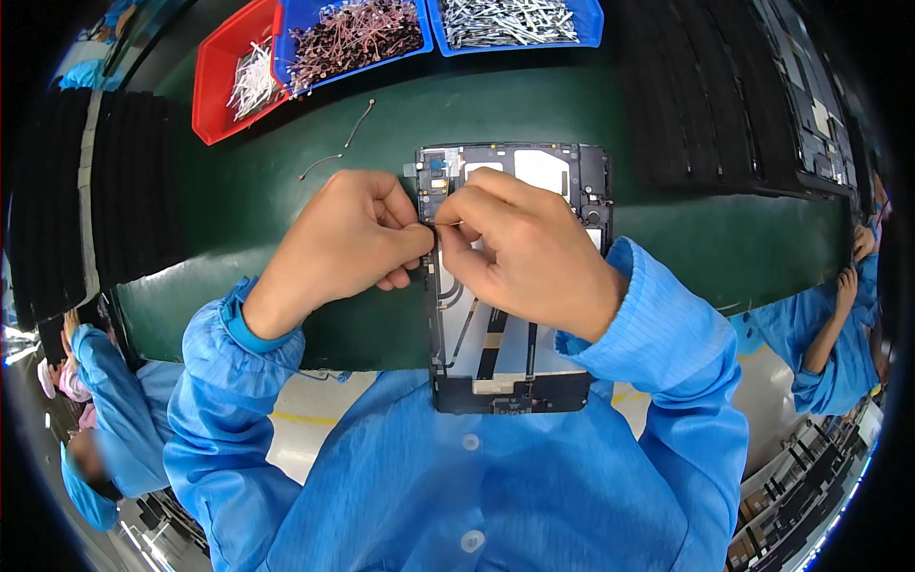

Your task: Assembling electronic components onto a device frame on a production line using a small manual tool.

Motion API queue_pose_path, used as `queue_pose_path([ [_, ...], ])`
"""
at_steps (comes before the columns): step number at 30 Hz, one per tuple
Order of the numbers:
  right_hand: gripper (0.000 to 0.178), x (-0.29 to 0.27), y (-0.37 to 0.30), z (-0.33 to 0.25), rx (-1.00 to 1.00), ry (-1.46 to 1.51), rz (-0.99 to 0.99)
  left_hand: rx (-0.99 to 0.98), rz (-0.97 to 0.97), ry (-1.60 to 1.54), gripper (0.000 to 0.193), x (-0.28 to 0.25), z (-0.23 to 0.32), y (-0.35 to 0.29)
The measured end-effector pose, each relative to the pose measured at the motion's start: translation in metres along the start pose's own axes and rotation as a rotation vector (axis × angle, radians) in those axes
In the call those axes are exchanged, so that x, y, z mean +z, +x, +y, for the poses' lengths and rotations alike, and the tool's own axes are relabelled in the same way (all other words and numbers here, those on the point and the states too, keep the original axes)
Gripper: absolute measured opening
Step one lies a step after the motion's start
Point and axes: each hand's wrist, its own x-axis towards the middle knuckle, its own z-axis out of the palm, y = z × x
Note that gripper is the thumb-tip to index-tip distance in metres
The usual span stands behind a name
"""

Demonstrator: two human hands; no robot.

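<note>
An opened tablet-like device (581, 367) lies before me, its black frame, silvery inside and flat cables exposed. My right hand (524, 243) reaches over its upper part, with thumb and forefinger pinched on a thin cable (448, 224) near the left edge. My left hand (357, 234) is closed at that same edge, its thumb and forefinger pressed together close to the cable. Whatever lies between the left fingertips is hidden. On the green table, beyond my left hand, lie a short thin cable (319, 166) and a second thin cable (359, 124).
At the back stand a red bin (212, 91) of white pieces, a blue bin (357, 69) of reddish-brown cables and another blue bin (519, 43) of silvery-black pieces. Black stacked holders (138, 191) flank the left; more black stacks (705, 105) stand right. Other people sit on both sides.
</note>
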Motion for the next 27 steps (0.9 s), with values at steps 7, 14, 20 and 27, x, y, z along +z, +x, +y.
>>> queue_pose_path([
  [7, 0.010, -0.001, -0.001, 0.002, -0.017, 0.008, 0.008, 0.033, -0.076, -0.201, 0.008, -0.010, -0.016, -0.006],
  [14, 0.009, -0.003, -0.001, 0.002, -0.010, -0.001, -0.002, 0.055, -0.092, -0.219, 0.010, -0.010, -0.020, -0.004],
  [20, 0.009, -0.001, -0.001, 0.002, -0.003, 0.004, 0.011, 0.048, -0.099, -0.209, 0.011, -0.012, -0.020, -0.002],
  [27, 0.009, -0.002, -0.001, 0.002, -0.011, 0.002, 0.016, 0.086, -0.070, -0.214, 0.009, -0.008, -0.026, -0.003],
])
